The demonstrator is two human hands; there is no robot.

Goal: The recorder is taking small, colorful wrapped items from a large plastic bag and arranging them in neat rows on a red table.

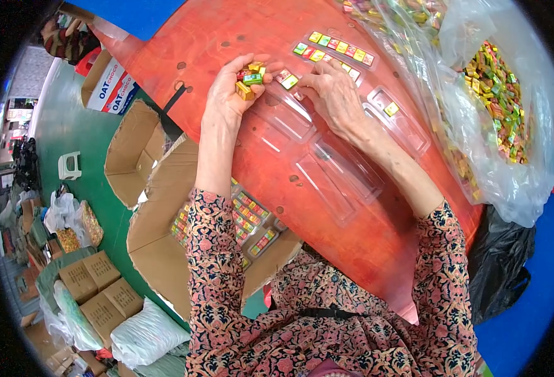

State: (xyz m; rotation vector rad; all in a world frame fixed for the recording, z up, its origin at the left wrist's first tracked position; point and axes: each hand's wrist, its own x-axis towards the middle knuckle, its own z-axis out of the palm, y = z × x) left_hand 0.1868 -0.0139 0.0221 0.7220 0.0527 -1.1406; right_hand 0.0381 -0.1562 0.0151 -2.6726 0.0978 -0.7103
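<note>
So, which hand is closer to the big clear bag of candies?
Right. The right hand works at the clear trays, on the side toward the clear bag of candies; the left hand holds candy cubes farther away.

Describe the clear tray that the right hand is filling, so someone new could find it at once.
On the round red table lie several clear plastic trays. The one under the right hand is the partly filled clear plastic tray. Only two small wrapped candies sit at its far end; neighbouring trays are full, empty, or hold one.
</note>
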